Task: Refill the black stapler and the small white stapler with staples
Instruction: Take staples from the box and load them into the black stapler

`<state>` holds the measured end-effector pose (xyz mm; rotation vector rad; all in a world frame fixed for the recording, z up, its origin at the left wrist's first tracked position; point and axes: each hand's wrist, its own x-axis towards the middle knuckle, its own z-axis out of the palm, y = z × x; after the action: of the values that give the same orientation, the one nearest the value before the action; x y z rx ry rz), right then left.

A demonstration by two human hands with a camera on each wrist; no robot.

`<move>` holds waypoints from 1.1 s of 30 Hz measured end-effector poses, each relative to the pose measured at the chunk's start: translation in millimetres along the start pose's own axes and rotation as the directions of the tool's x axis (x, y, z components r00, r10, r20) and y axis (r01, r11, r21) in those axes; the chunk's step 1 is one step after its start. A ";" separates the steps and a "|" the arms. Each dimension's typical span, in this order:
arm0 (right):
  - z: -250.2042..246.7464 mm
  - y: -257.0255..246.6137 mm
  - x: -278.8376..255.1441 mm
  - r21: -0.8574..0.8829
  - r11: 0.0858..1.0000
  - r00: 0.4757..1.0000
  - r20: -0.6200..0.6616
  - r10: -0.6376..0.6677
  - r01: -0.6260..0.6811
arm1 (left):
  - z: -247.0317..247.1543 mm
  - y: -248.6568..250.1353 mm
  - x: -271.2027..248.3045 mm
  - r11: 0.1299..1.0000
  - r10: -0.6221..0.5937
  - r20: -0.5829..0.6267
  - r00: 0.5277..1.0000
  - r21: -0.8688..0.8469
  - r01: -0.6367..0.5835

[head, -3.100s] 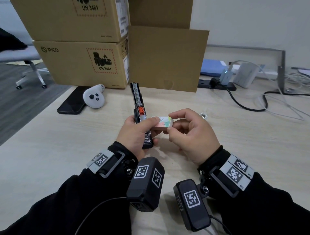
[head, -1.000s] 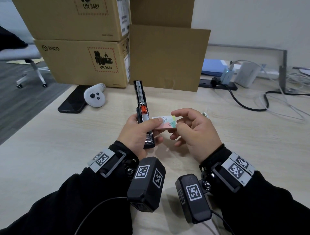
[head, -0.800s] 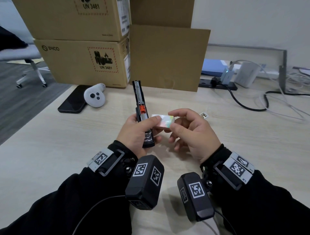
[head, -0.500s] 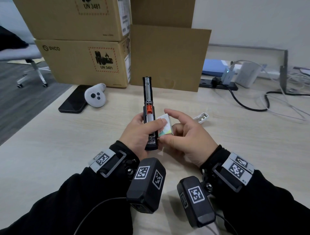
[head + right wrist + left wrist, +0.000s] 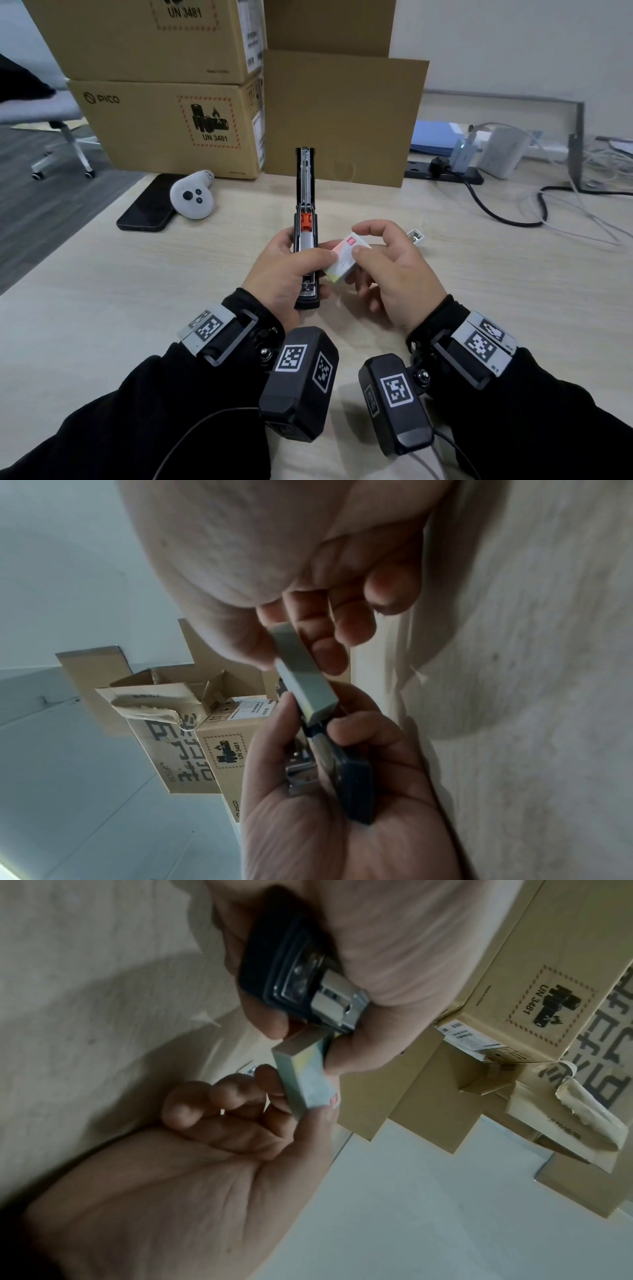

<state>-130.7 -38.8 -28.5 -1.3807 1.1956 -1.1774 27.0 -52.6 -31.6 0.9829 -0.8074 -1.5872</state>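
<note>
My left hand (image 5: pixel 301 251) grips the black stapler (image 5: pixel 306 205) just above the table. The stapler is swung open; its long arm points away from me and shows an orange pusher (image 5: pixel 305 221). My right hand (image 5: pixel 361 240) pinches a small pastel staple box (image 5: pixel 346 257) between thumb and fingers. The box is tilted against the stapler's right side, and my left thumb rests on it. The left wrist view shows the stapler's base (image 5: pixel 291 969) and the box (image 5: pixel 304 1080). A small white item (image 5: pixel 415 236) lies beyond my right hand, too small to identify.
Stacked cardboard boxes (image 5: pixel 164 130) and a cardboard sheet (image 5: pixel 342 116) stand at the back of the light wooden table (image 5: pixel 102 308). A black phone (image 5: pixel 147 205) and a white controller (image 5: pixel 193 198) lie at the left. A power strip (image 5: pixel 445 171) and cables (image 5: pixel 496 212) fill the right rear.
The staple box went from lying level between both hands to tilted, with one end down by the stapler. The stapler shifted slightly right, and my right index finger lifted off the box.
</note>
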 end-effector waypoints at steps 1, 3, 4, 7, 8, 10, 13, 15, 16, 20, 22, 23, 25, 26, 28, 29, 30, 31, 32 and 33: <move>0.5 -0.5 -0.5 0.008 1.000 1.000 -0.001 -0.001 0.001 | 0.2 -0.2 -0.2 1.000 0.001 -0.004 1.000 0.002 -0.001; 1.4 -2.4 -2.2 0.040 0.999 1.000 -0.008 -0.005 0.005 | 0.9 0.2 -1.5 1.000 -0.002 -0.016 1.000 0.010 0.003; 1.5 -3.8 -3.2 0.067 0.998 1.000 -0.011 -0.001 0.001 | 1.5 0.5 -2.0 1.000 -0.005 -0.021 1.000 0.011 0.005; 1.7 -5.2 -4.0 0.140 0.990 1.000 -0.007 0.031 -0.029 | 3.1 2.0 -2.9 1.000 0.002 -0.021 1.000 0.002 -0.002; 2.0 -5.2 -4.0 0.154 0.987 0.999 -0.003 0.042 -0.041 | 3.4 2.8 -3.5 1.000 0.006 -0.024 1.000 -0.004 -0.006; 3.1 -6.2 -4.5 0.185 0.981 0.998 0.001 0.063 -0.062 | 3.7 4.6 -5.0 1.000 0.011 -0.038 0.999 -0.010 -0.011; 3.6 -7.5 -5.2 0.222 0.973 0.997 0.010 0.070 -0.071 | 3.4 5.2 -5.6 1.000 0.013 -0.056 0.998 0.015 -0.012; 2.1 -7.9 -4.9 0.227 0.971 0.997 0.023 0.070 -0.073 | 3.4 6.0 -6.2 1.000 0.002 -0.075 0.997 0.013 -0.001; 1.2 -8.2 -4.8 0.225 0.971 0.997 0.026 0.072 -0.076 | 3.4 6.6 -6.5 1.000 -0.012 -0.090 0.996 0.000 0.012; 0.9 -8.4 -5.0 0.183 0.982 0.999 -0.007 0.049 -0.047 | 1.3 8.0 -5.0 0.997 -0.062 -0.138 0.989 -0.063 0.054; 1.4 -6.7 -4.2 0.132 0.991 0.999 -0.041 0.026 -0.021 | 0.2 8.3 -3.8 0.995 -0.083 -0.143 0.986 -0.070 0.073; 1.5 -5.5 -3.3 0.115 0.993 0.998 -0.055 0.017 -0.011 | 0.0 8.3 -3.2 0.994 -0.093 -0.142 0.985 -0.076 0.083; 1.4 -3.4 -2.3 0.086 0.996 0.997 -0.074 -0.001 0.007 | 0.0 8.3 -2.0 0.990 -0.115 -0.139 0.984 -0.093 0.102; 1.1 -3.0 -2.4 0.062 0.998 0.997 -0.080 -0.016 0.021 | -0.2 8.3 -1.6 0.989 -0.122 -0.136 0.983 -0.098 0.110; 0.1 -2.6 -3.1 0.007 0.998 0.995 -0.080 -0.061 0.062 | -0.6 8.4 -0.8 0.988 -0.135 -0.131 0.982 -0.092 0.123; -0.6 -2.5 -3.1 -0.012 0.996 0.993 -0.074 -0.087 0.086 | -0.9 8.1 -0.4 0.988 -0.137 -0.131 0.982 -0.093 0.126; -1.1 -1.8 -2.6 -0.027 0.993 0.991 -0.068 -0.117 0.115 | -1.3 7.7 0.1 0.987 -0.136 -0.133 0.982 -0.101 0.123; -1.2 -0.7 -2.0 -0.038 0.988 0.986 -0.069 -0.153 0.150 | -1.5 7.4 0.5 0.986 -0.131 -0.140 0.981 -0.117 0.115; -1.1 0.4 -1.3 -0.052 0.980 0.978 -0.077 -0.195 0.191 | -1.5 6.9 0.9 0.985 -0.125 -0.151 0.981 -0.137 0.105; -0.8 1.4 -0.7 -0.070 0.971 0.968 -0.088 -0.236 0.230 | -1.4 6.5 1.4 0.983 -0.118 -0.163 0.980 -0.159 0.092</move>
<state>-131.7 -38.3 -29.8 -1.5572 1.1650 -1.3954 30.8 -55.4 -26.8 1.0500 -0.5158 -1.6033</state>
